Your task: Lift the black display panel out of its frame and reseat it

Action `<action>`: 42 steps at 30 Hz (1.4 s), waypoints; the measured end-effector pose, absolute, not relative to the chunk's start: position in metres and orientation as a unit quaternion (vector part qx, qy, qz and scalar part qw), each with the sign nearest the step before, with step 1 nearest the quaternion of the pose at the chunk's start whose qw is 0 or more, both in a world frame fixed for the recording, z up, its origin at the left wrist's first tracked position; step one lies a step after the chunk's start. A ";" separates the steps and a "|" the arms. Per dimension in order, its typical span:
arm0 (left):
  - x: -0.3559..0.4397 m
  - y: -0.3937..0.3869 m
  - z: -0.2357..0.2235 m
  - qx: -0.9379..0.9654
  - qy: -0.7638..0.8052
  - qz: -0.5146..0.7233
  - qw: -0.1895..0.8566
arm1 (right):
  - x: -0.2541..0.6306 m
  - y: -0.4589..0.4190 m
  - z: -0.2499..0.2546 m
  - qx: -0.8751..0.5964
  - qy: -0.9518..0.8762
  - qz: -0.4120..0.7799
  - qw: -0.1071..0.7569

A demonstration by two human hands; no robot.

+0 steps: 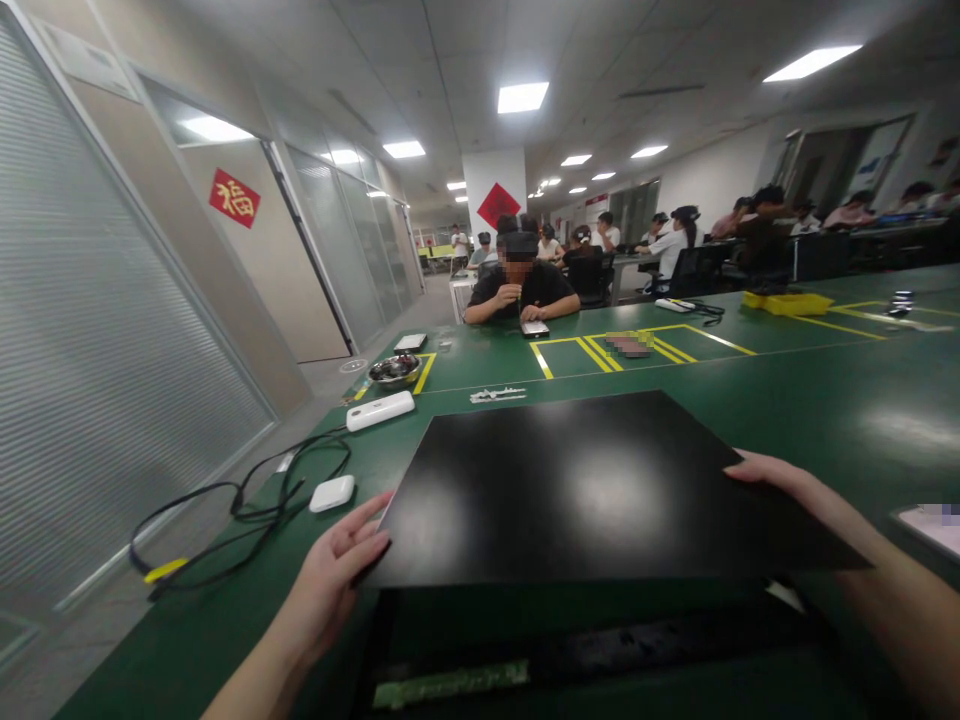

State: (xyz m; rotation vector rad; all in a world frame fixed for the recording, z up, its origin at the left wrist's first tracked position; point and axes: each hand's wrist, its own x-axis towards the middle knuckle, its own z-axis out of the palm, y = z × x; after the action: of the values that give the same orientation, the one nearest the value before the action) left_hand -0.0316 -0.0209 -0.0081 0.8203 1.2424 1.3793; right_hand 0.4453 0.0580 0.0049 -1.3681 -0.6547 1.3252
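Note:
A thin, flat black panel (540, 490) with a dull sheen is held up over the green table between my hands. My left hand (334, 570) grips its left edge, thumb on top. On the right edge, my right hand (780, 485) has its thumb on the upper face, its other fingers hidden under the panel. Below the panel, near the table's front, a dark frame-like object (600, 645) shows in part, with a pale green strip (450, 685) along it. The panel covers the rest of that object.
Left on the table (247, 620) are a black cable (240, 500), a white case (332, 493) and a white power bank (380, 410). Farther back stand a metal bowl (395, 370), small white pieces (497, 395) and a yellow tray (787, 303). A person (523, 285) sits opposite.

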 end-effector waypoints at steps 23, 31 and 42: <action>-0.029 -0.017 -0.014 0.394 0.516 0.587 0.484 | 0.438 0.078 -0.025 -0.562 -0.415 0.494 0.518; -0.034 -0.017 -0.021 0.464 0.562 0.511 0.455 | 0.446 0.084 -0.031 -0.647 -0.402 0.426 0.489; -0.036 -0.015 -0.026 0.515 0.616 0.459 0.380 | 0.437 0.080 -0.021 -0.709 -0.436 0.388 0.394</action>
State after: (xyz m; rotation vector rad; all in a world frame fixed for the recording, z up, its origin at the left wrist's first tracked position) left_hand -0.0363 -0.0154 -0.0263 1.3149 1.5738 1.1716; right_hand 0.4369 0.0800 -0.0209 -1.7992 -1.1066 0.9850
